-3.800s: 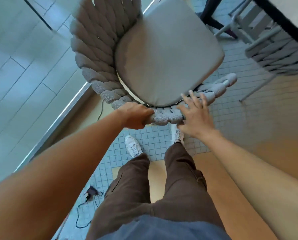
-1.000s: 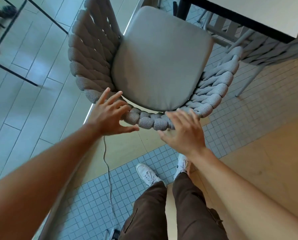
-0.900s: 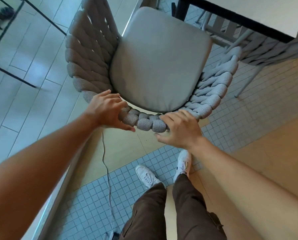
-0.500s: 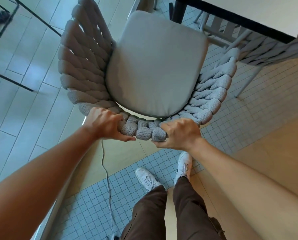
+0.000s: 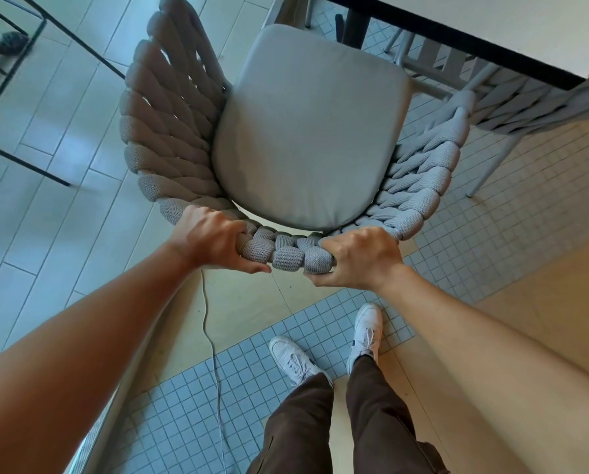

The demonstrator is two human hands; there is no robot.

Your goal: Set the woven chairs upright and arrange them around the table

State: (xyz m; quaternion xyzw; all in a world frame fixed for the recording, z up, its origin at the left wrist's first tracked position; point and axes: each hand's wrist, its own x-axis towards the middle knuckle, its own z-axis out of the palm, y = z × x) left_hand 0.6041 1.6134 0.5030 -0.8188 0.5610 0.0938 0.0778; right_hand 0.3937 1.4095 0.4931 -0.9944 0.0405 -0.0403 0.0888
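A grey woven chair [image 5: 170, 131] with a smooth grey seat cushion stands upright right in front of me, its seat facing the table [image 5: 512, 25] at the top right. My left hand [image 5: 211, 237] grips the woven top of the backrest on the left. My right hand [image 5: 358, 258] grips the same rim on the right. A second woven chair [image 5: 539, 100] is tucked partly under the table's near edge, touching or nearly touching the first chair's right arm.
A thin black metal frame [image 5: 46, 59] stands on the pale floor planks at the far left. A grey cable [image 5: 211, 347] trails across the floor below the chair. My legs and white shoes [image 5: 293, 357] stand on small blue tiles.
Both hands were spread open over the backrest a second ago; they have since closed around its woven rim. The chair sits slightly farther from me toward the table.
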